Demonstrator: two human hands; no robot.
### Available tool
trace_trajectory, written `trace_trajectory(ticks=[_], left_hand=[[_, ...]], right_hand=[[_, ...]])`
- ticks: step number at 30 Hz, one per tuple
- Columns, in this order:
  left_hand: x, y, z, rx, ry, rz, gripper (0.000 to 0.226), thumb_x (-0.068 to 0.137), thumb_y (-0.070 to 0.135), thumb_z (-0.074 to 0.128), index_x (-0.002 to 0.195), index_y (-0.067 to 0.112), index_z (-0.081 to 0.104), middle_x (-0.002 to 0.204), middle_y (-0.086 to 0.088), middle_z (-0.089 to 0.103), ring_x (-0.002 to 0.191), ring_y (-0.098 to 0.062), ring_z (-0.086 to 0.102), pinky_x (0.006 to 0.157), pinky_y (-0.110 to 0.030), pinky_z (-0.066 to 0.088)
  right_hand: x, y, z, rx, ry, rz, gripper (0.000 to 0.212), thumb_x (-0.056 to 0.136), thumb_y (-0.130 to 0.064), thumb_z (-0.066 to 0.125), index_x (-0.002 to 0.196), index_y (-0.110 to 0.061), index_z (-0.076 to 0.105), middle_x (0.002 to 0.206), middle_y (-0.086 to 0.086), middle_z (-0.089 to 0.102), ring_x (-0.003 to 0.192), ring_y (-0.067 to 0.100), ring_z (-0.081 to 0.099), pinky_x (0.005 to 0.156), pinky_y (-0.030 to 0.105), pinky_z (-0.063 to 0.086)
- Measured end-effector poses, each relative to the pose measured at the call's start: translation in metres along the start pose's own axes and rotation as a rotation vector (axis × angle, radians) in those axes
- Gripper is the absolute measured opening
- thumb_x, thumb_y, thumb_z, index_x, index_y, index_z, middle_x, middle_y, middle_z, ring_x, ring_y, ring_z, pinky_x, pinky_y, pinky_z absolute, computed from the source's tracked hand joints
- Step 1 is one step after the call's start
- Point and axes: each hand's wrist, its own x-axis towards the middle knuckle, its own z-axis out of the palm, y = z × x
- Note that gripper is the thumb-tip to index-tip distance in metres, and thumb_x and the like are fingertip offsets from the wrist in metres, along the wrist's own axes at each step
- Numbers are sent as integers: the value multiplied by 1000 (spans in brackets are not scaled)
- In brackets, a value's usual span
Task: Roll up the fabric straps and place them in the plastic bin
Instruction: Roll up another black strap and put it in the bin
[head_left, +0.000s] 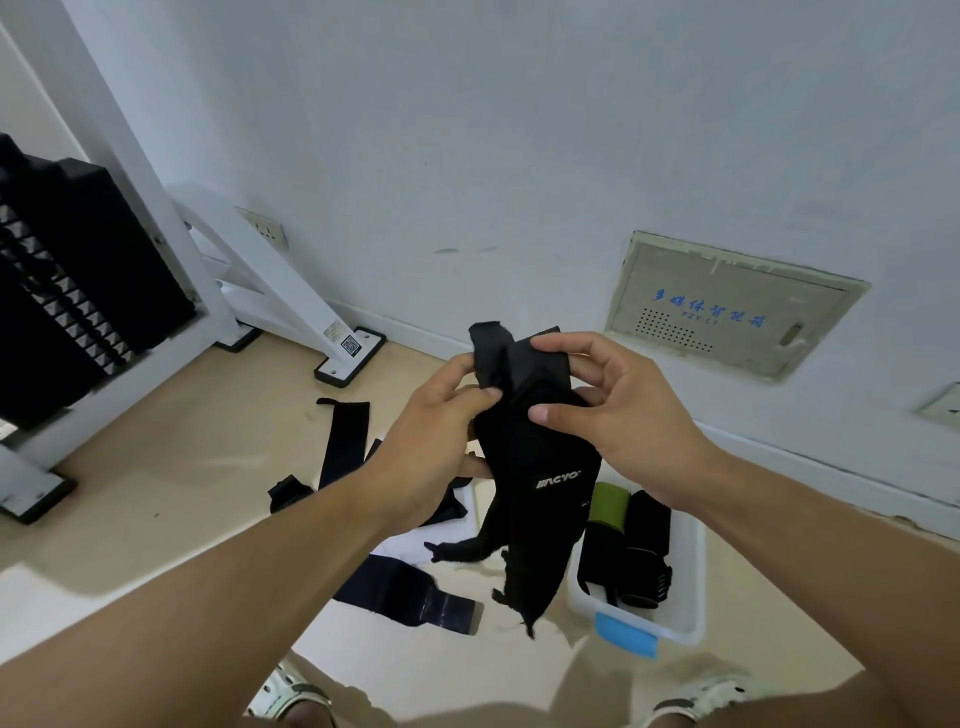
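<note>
Strap hangs unrolled in the air above the floor, its top pinched by your left hand and right hand. The bin holds what look like three rolls; several straps lie loose on the floor.

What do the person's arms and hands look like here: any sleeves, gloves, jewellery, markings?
Both forearms are bare as far as the frame shows, no sleeves in view. The left hand and the right hand wear no gloves, and no rings, watch or wristband show. Fingernails are short and unpainted. No tattoos or markings can be seen.
</note>
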Motion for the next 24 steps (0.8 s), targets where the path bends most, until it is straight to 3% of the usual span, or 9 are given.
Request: trace_trajectory(ticks=[4, 8, 12, 17, 22, 24], left_hand=[[0, -3, -1, 24, 32, 10, 27, 109, 13, 49, 130, 23, 63, 98, -11, 75, 93, -25, 75, 76, -50, 64], [1, -4, -4, 40, 37, 11, 27, 109, 15, 50, 130, 25, 63, 109, -19, 75, 101, -33, 75, 84, -54, 63], [1, -4, -2, 33, -14, -6, 31, 109, 14, 48, 133, 27, 62, 104, -12, 77, 94, -26, 75, 85, -46, 62], [0, -1, 2, 7, -28, -20, 32, 109, 14, 47, 133, 28, 64, 115, -15, 76, 103, -30, 74, 90, -49, 61], [-3, 4, 2, -26, -4, -13, 31, 110, 32, 44, 130, 26, 67, 121, -10, 74, 103, -29, 74, 89, -48, 61], [-5, 5, 2, -14, -31, 19, 30, 105, 33, 54, 132, 24, 66, 122, -10, 74, 107, -28, 74, 90, -48, 61]], right_hand=[[-1, 0, 2, 27, -17, -21, 48, 85, 9, 73, 124, -19, 64, 117, -4, 75, 94, 29, 75, 80, 36, 62], [-3, -5, 3, 70, -47, -85, 33, 94, 5, 62, 120, -15, 64, 117, 1, 76, 91, 29, 73, 81, 34, 62], [-6, -7, 8, 19, -54, -125, 37, 93, 9, 63, 118, -18, 65, 118, -2, 75, 91, 31, 75, 82, 37, 63], [-5, -5, 11, 2, -13, -133, 41, 91, 10, 65, 116, -22, 65, 117, -2, 75, 90, 26, 77, 81, 38, 63], [-6, -4, 16, -68, 65, -182, 43, 89, 8, 69, 115, -26, 66, 111, -3, 77, 98, 22, 75, 90, 47, 60], [-4, -2, 17, -104, 101, -189, 43, 88, 5, 72, 115, -29, 66, 108, -6, 78, 96, 21, 75, 89, 46, 60]])
